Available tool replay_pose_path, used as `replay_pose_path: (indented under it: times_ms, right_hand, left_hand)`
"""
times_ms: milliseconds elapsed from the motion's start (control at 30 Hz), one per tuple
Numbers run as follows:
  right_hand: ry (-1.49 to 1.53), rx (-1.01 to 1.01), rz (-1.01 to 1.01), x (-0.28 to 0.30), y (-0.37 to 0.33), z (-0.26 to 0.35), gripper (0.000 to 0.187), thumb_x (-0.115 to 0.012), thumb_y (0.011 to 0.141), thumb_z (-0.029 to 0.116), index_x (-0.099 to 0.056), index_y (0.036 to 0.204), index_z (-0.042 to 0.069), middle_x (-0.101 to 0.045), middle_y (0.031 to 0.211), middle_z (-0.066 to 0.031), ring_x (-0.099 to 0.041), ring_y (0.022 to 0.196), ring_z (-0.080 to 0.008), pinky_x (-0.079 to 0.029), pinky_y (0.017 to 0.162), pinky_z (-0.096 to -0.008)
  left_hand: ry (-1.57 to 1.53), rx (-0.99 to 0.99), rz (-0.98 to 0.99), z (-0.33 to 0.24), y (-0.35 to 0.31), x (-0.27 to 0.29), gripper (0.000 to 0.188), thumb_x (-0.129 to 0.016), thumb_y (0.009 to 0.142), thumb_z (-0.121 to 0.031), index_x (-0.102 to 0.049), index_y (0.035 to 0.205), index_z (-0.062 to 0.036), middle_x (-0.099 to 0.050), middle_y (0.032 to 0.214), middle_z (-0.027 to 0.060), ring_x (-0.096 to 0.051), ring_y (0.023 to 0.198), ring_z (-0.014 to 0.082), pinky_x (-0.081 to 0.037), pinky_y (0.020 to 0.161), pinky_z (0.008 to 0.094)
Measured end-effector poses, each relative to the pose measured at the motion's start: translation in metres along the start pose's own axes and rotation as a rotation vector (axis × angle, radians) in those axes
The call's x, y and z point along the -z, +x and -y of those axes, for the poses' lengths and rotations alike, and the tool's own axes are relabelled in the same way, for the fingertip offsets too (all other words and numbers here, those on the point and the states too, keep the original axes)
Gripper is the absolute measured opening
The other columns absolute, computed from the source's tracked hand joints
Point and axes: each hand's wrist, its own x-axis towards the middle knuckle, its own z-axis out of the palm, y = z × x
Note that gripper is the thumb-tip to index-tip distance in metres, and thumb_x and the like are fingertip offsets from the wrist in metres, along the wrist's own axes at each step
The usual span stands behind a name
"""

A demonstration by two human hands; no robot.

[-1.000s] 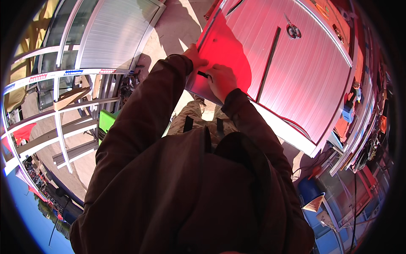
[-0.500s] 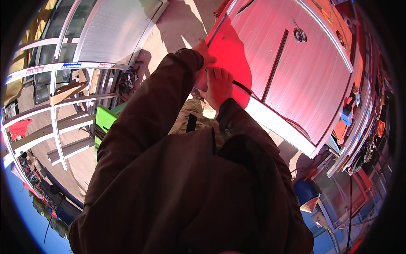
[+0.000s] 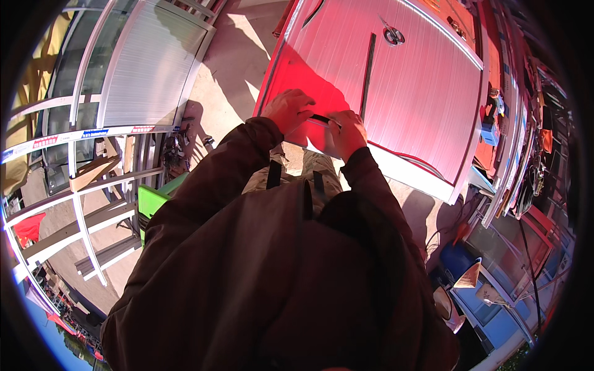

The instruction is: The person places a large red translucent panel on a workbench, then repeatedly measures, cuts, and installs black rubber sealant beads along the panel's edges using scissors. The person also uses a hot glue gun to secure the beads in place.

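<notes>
A short stretch of black, flexible strip [image 3: 320,118], which looks like a rubber seal, spans the space between my two hands. Its left end sits in the pinched fingers of my left hand [image 3: 288,111], over the near left corner of a ribbed, framed panel [image 3: 427,93]. My right hand [image 3: 350,134] grips the same strip at the panel's near edge, fingers curled. From there a thin black length curves along the near edge toward the right corner. Red-tinted light and my shadow fall on the panel.
Scissors [image 3: 393,35] lie on the panel's far part, close to a straight black strip [image 3: 369,77]. To the left stand white metal frames [image 3: 86,232], a second ribbed panel [image 3: 148,68] and a green box [image 3: 150,201]. Tools and long profiles crowd the right side.
My hands have drawn apart, and the black strip now shows between them. The left hand has come off the panel's left edge. The whole view has shifted, with the panel farther left.
</notes>
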Motion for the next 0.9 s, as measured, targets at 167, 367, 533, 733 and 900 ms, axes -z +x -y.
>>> replay_pose_path:
  times_ms: [167,367,533,733,900]
  right_hand:
    - [-0.065,-0.065,0.115,0.0,0.007,-0.012,0.021,-0.063,0.088,0.021,-0.072,0.104,0.013,-0.067,0.1,-0.0082,-0.062,0.103,-0.0306,-0.05,0.09,-0.0414]
    - [-0.013,-0.066,0.222,0.01,0.013,0.004,0.017,-0.061,0.089,0.018,-0.073,0.1,0.013,-0.067,0.098,-0.0072,-0.063,0.101,-0.0282,-0.051,0.088,-0.0424]
    - [-0.073,0.041,0.212,0.001,0.022,0.004,0.014,-0.062,0.087,0.015,-0.072,0.095,0.011,-0.066,0.095,-0.0088,-0.064,0.097,-0.0289,-0.051,0.086,-0.0436]
    - [-0.133,0.215,0.056,-0.004,-0.006,0.004,0.019,-0.063,0.082,0.01,-0.072,0.097,0.006,-0.066,0.095,-0.0134,-0.062,0.1,-0.0344,-0.051,0.087,-0.0447]
    - [0.045,0.096,0.096,-0.002,-0.005,-0.003,0.026,-0.062,0.08,0.007,-0.071,0.104,0.003,-0.065,0.097,-0.0162,-0.058,0.103,-0.0364,-0.049,0.091,-0.0452]
  left_hand:
    - [0.203,0.125,0.183,-0.004,0.012,-0.021,0.012,-0.068,0.082,-0.019,-0.074,0.091,-0.0121,-0.066,0.097,0.0089,-0.062,0.096,0.0332,-0.052,0.082,0.0449]
    - [0.256,0.101,0.207,-0.001,0.022,-0.028,0.008,-0.067,0.081,-0.017,-0.072,0.086,-0.0122,-0.064,0.092,0.0087,-0.063,0.093,0.0332,-0.052,0.079,0.0453]
    - [0.33,0.054,0.176,-0.004,0.017,-0.035,0.008,-0.069,0.08,-0.017,-0.072,0.087,-0.0134,-0.065,0.092,0.0069,-0.063,0.092,0.032,-0.053,0.077,0.0449]
    - [0.418,-0.011,0.19,-0.005,0.012,-0.04,0.008,-0.067,0.081,-0.013,-0.072,0.087,-0.0137,-0.065,0.092,0.0057,-0.062,0.092,0.0306,-0.053,0.077,0.045]
    - [0.341,-0.026,0.186,0.0,0.008,-0.034,0.013,-0.063,0.081,-0.007,-0.072,0.088,-0.0119,-0.065,0.092,0.0062,-0.062,0.093,0.0308,-0.052,0.08,0.0443]
